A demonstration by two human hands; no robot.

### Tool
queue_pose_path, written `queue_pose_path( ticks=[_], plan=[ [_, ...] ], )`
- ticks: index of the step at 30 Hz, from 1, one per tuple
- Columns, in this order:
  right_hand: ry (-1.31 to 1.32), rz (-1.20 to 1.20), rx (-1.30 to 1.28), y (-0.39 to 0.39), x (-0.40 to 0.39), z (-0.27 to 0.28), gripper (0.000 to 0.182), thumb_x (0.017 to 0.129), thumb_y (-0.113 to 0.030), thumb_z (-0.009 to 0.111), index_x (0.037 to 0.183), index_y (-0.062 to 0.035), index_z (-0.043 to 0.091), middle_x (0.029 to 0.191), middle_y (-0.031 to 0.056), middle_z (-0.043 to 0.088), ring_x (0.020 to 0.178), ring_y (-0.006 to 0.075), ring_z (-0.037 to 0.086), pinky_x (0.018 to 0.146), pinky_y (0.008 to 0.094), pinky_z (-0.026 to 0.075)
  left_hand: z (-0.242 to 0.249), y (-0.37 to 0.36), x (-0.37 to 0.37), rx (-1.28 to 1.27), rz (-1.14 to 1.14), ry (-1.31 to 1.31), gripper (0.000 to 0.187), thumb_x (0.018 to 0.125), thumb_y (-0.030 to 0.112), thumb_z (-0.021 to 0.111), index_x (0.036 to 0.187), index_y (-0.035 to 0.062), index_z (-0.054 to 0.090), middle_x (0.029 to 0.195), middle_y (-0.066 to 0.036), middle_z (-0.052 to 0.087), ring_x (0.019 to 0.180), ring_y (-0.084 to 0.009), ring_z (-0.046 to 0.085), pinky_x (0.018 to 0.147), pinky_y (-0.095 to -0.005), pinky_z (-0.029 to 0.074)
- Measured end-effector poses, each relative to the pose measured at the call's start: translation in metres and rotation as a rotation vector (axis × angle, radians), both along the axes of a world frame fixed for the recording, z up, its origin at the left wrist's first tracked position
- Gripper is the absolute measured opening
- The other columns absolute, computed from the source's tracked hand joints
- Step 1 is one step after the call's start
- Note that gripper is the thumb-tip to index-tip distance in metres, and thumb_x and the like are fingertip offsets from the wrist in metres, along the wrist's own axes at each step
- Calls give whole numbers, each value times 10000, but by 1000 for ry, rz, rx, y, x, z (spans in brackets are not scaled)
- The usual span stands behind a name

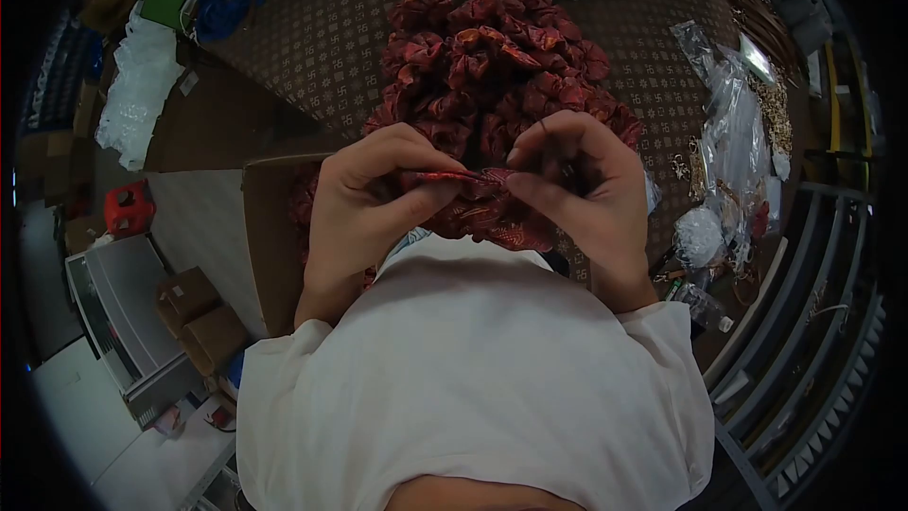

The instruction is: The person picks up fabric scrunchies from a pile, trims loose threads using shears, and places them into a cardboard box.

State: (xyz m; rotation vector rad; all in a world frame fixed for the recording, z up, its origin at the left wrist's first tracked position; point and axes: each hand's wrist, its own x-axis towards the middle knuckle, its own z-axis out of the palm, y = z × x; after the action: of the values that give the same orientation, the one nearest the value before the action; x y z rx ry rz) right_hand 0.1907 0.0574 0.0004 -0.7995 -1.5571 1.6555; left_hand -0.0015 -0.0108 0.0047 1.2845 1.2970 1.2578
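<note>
Dark red patterned cloth (497,225) is stretched between my two hands, close in front of my white shirt. My left hand (374,203) pinches its edge between thumb and forefinger. From the other side, my right hand (591,194) grips the same edge, thumb and finger pressed together. The fingertips of both hands almost meet. Just beyond them lies a heap of gathered dark red cloth pieces (473,57), puffed and crumpled like scrunchies. Whether anything small, such as a needle, is in my fingers is too small to tell.
A cardboard box (270,251) with more red cloth stands to my left. Clear plastic bags (733,132) lie on the right of the brown patterned table cover (322,38). A metal rack (804,303) is at far right, a red container (129,207) at far left.
</note>
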Motion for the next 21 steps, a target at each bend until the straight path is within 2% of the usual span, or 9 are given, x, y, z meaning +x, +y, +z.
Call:
queue_pose_path(
  ticks=[2, 5, 7, 10, 11, 13, 16, 20, 21],
  plan=[
    [27, -19, 8, 1, 3, -3, 259, 766, -16, 665, 998, -1, 551, 865, 26, 614, 811, 78, 560, 712, 217, 453, 2, -1, 0, -77, 54, -128, 202, 687, -93, 622, 856, 8, 664, 774, -29, 582, 730, -87, 547, 634, -207, 432],
    [155, 10, -94, 2, 7, -7, 264, 777, -79, 679, 995, -2, 551, 889, 11, 601, 838, 66, 535, 733, 199, 431, 4, -1, 0, -64, 82, -116, 190, 688, -93, 626, 847, 3, 664, 761, -29, 583, 730, -88, 544, 653, -200, 423],
    [66, 95, -17, 2, 10, -8, 300, 780, -143, 692, 1003, -4, 546, 901, 13, 591, 843, 65, 522, 729, 194, 421, 3, -1, -2, -19, 69, -79, 188, 690, -92, 630, 848, 5, 666, 773, -31, 585, 733, -91, 546, 654, -201, 426],
    [14, 96, 31, 2, 11, -7, 346, 772, -181, 706, 1017, -6, 536, 926, 12, 576, 848, 67, 511, 725, 198, 419, 3, -1, -1, 31, 54, -68, 191, 691, -92, 642, 852, 8, 669, 798, -38, 589, 745, -98, 551, 660, -205, 435],
    [13, 94, 32, 1, 11, -7, 346, 772, -181, 706, 1017, -6, 536, 926, 12, 576, 848, 67, 511, 725, 198, 419, 4, -1, -1, 36, 57, -92, 195, 690, -91, 650, 856, 9, 670, 813, -43, 591, 754, -103, 555, 666, -206, 440],
    [-14, 86, -159, 0, 11, -5, 402, 759, -192, 719, 1050, -4, 513, 972, 16, 556, 859, 69, 497, 729, 208, 418, 1, 0, -3, 65, 76, -57, 204, 684, -94, 654, 859, 9, 671, 825, -49, 591, 763, -107, 557, 672, -210, 446],
    [9, 64, -238, -3, 13, -7, 437, 755, -193, 723, 1075, -6, 491, 998, 20, 544, 871, 70, 495, 730, 209, 419, 0, -1, -5, 125, 127, 19, 217, 674, -100, 660, 861, 8, 672, 842, -58, 593, 780, -115, 561, 684, -218, 456],
    [20, 72, -247, -6, 14, -9, 453, 741, -165, 731, 1083, -9, 478, 1009, 26, 540, 898, 75, 502, 737, 211, 422, -4, -2, -7, 207, 184, 113, 214, 673, -103, 658, 858, 5, 672, 859, -68, 598, 807, -128, 571, 701, -226, 466],
    [-13, 19, -158, -8, 7, -7, 421, 738, -124, 725, 1064, -15, 482, 989, 24, 542, 866, 68, 501, 726, 203, 419, -5, -3, -8, 206, 180, 112, 214, 673, -103, 658, 858, 5, 672, 859, -68, 598, 807, -128, 571, 701, -226, 466]
  ],
)
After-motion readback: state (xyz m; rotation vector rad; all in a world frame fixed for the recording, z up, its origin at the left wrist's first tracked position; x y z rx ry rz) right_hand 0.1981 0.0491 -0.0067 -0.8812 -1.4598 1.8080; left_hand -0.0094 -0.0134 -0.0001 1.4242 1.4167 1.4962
